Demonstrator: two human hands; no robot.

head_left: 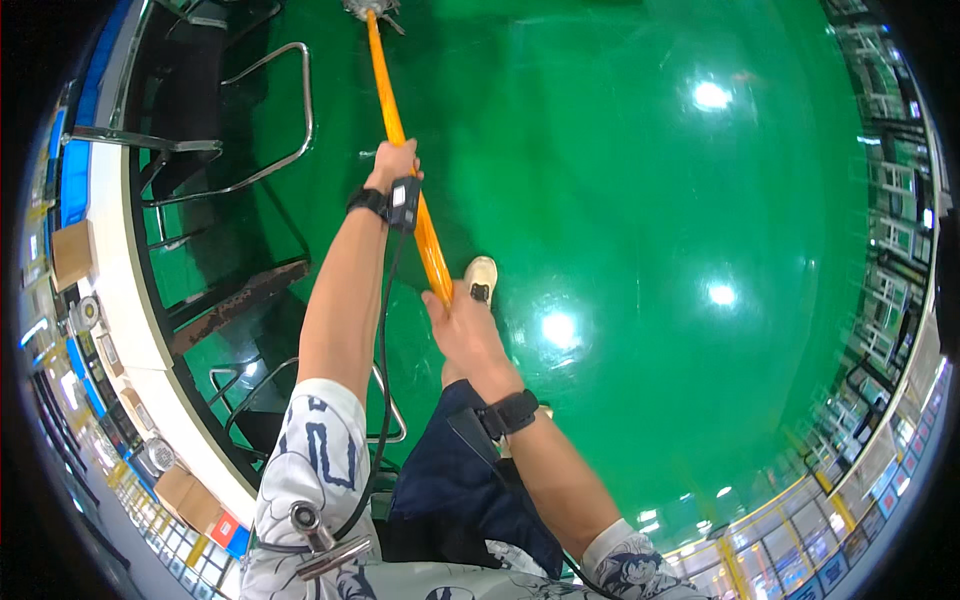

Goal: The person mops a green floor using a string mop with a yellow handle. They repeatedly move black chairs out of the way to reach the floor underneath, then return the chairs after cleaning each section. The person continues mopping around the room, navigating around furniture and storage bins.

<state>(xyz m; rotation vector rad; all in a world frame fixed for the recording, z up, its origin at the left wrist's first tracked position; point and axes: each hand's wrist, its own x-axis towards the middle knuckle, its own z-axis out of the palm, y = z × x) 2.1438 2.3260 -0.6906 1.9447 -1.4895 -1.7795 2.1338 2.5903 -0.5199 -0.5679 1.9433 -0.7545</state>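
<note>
A mop with a long yellow-orange handle (428, 250) slants up and away from me. Its greyish stringy head (372, 8) lies on the floor at the top edge, partly cut off by the frame. My left hand (394, 165) is wrapped round the handle about midway along the visible part. Closer to my body, my right hand (467, 335) grips the handle near its upper end. Both wrists wear black straps, and a small black box sits on the left one.
Glossy green floor (640, 200) spreads ahead and to the right. Chairs with bent chrome tube frames (308, 100) stand close on the left beside a long white-edged table (135, 300) bearing cardboard boxes (188, 497). My pale shoe (481, 275) is just beyond my right hand.
</note>
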